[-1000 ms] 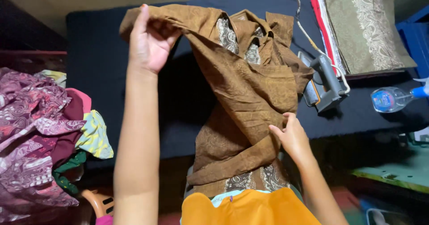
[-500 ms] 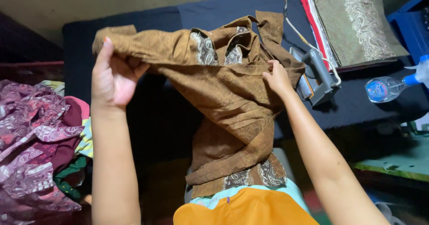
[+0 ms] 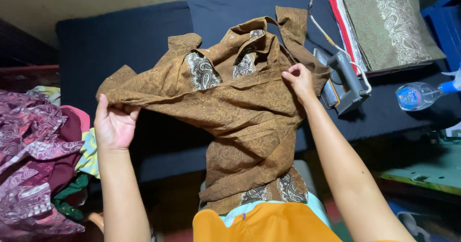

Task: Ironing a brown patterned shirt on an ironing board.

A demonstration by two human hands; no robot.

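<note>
Two bare hands hold one brown patterned shirt [image 3: 240,112] spread above a dark padded bench [image 3: 144,35]. At far left a heap of purple and maroon garments [image 3: 33,160] lies beside the bench. The left hand [image 3: 114,124] is closed on the shirt's left edge, fingers curled into the cloth; compared with a second ago it has dropped and swung outward, so the fabric that hung bunched is now drawn into a wide band. At centre, the collar and paler patterned panels face up, and the tail hangs down toward the person's orange clothing [image 3: 259,227]. The right hand [image 3: 300,81] pinches the shirt near the collar, having risen from the lower hem. The judgement is that the garment is being opened out flat over the bench. Further right, a grey iron [image 3: 343,81] with its cord rests on the bench, beside folded patterned cloths [image 3: 384,21] and a clear water bottle [image 3: 418,95]. The room is dim, with a plain wall behind.
</note>
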